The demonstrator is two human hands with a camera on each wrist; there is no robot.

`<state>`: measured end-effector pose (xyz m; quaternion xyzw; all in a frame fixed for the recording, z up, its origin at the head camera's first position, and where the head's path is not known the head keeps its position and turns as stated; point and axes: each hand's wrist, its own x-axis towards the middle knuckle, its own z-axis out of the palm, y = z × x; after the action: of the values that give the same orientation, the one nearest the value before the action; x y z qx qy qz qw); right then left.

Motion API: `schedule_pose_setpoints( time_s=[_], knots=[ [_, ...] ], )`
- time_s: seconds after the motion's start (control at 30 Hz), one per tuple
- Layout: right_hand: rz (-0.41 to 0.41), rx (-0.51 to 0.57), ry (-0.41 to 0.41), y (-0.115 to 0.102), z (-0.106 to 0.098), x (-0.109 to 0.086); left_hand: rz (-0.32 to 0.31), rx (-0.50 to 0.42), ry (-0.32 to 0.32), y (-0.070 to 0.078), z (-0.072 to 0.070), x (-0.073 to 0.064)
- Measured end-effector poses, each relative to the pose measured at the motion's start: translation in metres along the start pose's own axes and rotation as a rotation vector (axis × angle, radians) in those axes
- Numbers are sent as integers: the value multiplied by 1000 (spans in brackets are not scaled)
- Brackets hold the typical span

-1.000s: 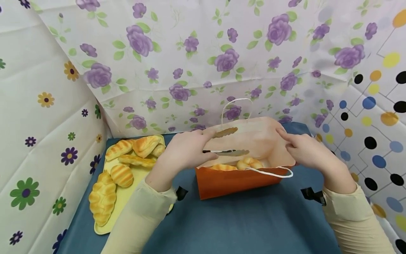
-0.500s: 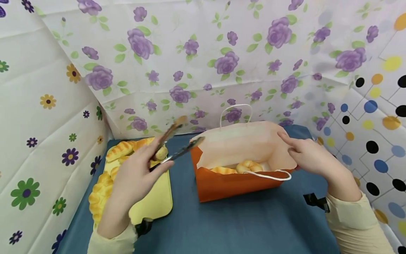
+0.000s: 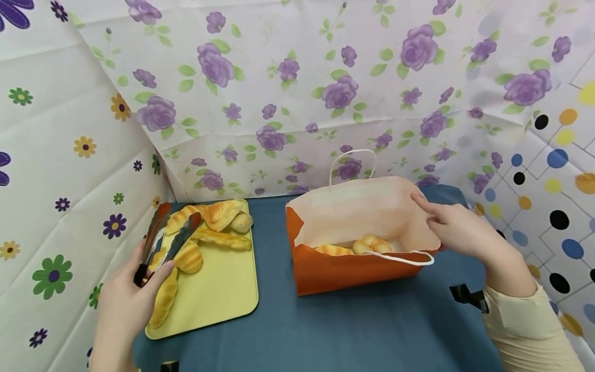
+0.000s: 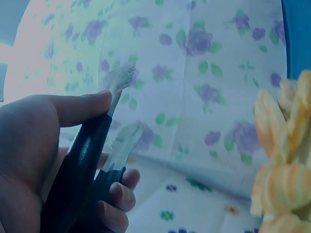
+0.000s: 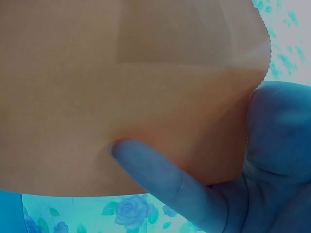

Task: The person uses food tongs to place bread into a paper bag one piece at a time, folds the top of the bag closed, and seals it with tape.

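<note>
My left hand [image 3: 122,305] holds a pair of tongs [image 3: 182,236], their two arms spread apart and nothing between the tips. The tongs are over the left side of a yellow tray [image 3: 223,299] bearing several breads, among them a striped roll [image 3: 188,258] and a long twisted bread [image 3: 222,239]. In the left wrist view, thumb and fingers wrap the black tong handles [image 4: 80,160]. My right hand [image 3: 457,227] grips the right rim of an orange paper bag [image 3: 353,274], one digit [image 5: 160,174] against its inner wall. Two breads [image 3: 371,245] show inside the bag.
A blue cloth [image 3: 325,330] covers the table. Floral sheets [image 3: 288,103] hang close behind and at both sides. The bag's front white handle [image 3: 400,257] droops over its front edge, and the back handle [image 3: 353,151] stands up.
My left hand has carried the tongs out of the bag's mouth, leftward to the tray. The right hand stays at the bag's rim, and the view has shifted slightly left.
</note>
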<state>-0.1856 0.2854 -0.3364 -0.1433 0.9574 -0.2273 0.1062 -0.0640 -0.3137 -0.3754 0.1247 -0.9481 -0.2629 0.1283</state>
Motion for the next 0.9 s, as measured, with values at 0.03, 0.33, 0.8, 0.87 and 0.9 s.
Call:
schedule_pose_setpoints(
  time_s=[0.03, 0.33, 0.8, 0.87, 0.9],
  knots=[
    [-2, -1, 0, 0, 0, 1, -36, 9, -16, -4, -1, -1],
    [0, -15, -6, -1, -2, 1, -276, 75, -144, -37, -7, 4],
    [17, -12, -18, -1, -1, 3, -430, 194, -408, -88, 0, -7],
    [14, -10, -18, -1, 0, 4, -435, 207, -422, -94, 2, -9],
    [13, -8, -19, -1, 0, 5, -448, 210, -421, -97, 3, -10]
  ],
)
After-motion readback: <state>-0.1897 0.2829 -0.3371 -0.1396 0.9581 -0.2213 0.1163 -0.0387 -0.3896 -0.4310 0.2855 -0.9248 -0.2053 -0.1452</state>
